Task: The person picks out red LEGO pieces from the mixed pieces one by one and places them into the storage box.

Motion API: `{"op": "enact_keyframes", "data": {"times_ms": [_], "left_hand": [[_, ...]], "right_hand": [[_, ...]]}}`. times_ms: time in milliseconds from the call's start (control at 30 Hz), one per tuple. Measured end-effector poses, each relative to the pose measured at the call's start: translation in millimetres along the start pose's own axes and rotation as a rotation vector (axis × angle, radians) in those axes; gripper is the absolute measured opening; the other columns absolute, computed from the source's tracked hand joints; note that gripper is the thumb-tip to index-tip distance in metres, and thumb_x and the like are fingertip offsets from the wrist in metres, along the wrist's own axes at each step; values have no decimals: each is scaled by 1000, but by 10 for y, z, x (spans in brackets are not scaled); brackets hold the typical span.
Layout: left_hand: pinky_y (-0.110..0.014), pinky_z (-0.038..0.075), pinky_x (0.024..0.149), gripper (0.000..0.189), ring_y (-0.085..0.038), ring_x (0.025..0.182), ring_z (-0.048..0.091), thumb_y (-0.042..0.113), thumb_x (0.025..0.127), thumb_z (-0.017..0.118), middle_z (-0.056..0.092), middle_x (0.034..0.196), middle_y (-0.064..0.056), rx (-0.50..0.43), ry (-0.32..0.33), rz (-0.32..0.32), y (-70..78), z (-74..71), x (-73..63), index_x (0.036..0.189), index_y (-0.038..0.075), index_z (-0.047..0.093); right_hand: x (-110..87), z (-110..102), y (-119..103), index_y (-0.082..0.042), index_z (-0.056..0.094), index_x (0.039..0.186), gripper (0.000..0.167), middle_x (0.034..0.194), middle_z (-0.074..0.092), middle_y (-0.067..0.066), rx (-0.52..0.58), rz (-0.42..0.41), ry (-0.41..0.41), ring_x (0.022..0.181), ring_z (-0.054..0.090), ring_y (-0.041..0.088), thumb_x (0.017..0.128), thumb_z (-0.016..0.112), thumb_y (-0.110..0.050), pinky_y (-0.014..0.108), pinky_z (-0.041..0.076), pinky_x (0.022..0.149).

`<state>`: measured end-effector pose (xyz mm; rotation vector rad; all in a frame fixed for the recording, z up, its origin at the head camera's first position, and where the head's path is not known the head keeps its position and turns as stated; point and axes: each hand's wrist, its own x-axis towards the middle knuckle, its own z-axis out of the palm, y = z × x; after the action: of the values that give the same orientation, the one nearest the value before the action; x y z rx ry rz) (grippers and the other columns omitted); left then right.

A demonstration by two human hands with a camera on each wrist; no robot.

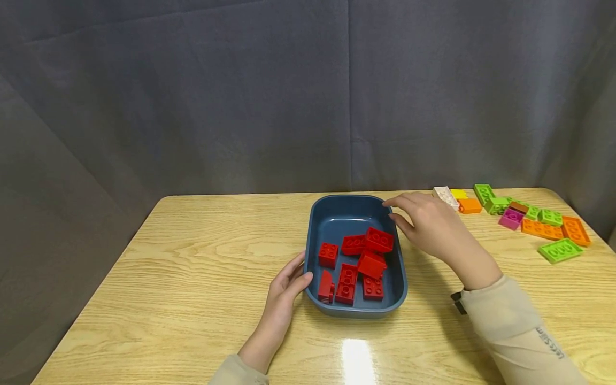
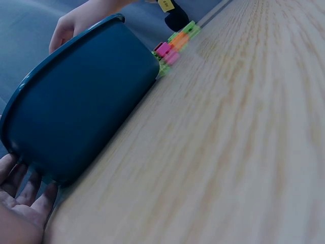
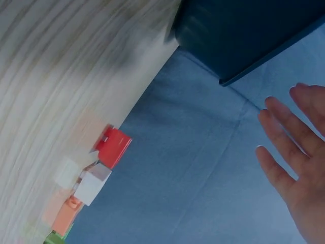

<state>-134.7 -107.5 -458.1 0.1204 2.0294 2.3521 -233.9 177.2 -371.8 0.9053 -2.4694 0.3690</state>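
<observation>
A dark blue plastic bin sits on the table with several red toy bricks inside, mostly toward its near end. My left hand holds the bin's left side, thumb at the rim and fingers along the outer wall. In the left wrist view, those fingers meet the bin's lower side. My right hand is at the far right corner of the rim, thumb and forefinger apart and holding nothing. The right wrist view shows its fingers spread, near the bin wall.
Loose toy bricks lie at the table's back right: white, orange, green and magenta. In the right wrist view, a red brick stands beside the white one. A grey curtain hangs behind the table.
</observation>
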Motion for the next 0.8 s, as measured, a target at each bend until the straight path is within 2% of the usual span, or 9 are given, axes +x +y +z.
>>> {"op": "enact_keyframes", "data": {"times_ms": [400,600,800], "left_hand": [[-23,36,105,54,-28,136,43,16,97,59,49,146,-17,-9,4,-2,-7,0,6,147,1,44],[-22,38,105,55,-28,137,42,17,97,59,48,147,-16,0,-5,-3,-13,-6,3,147,1,44],[-21,38,103,54,-29,137,42,16,97,59,48,147,-17,-10,0,-2,-4,0,5,147,1,44]], "right_hand": [[-26,-10,134,-2,70,112,27,107,70,16,37,74,-54,96,65,33,85,75,-3,49,52,86],[-55,-2,209,-2,70,111,25,105,71,15,30,85,-52,85,65,29,86,74,-3,46,54,77],[-61,15,276,-2,70,111,25,97,70,14,16,85,-57,74,57,26,86,74,-3,41,51,69]]}}
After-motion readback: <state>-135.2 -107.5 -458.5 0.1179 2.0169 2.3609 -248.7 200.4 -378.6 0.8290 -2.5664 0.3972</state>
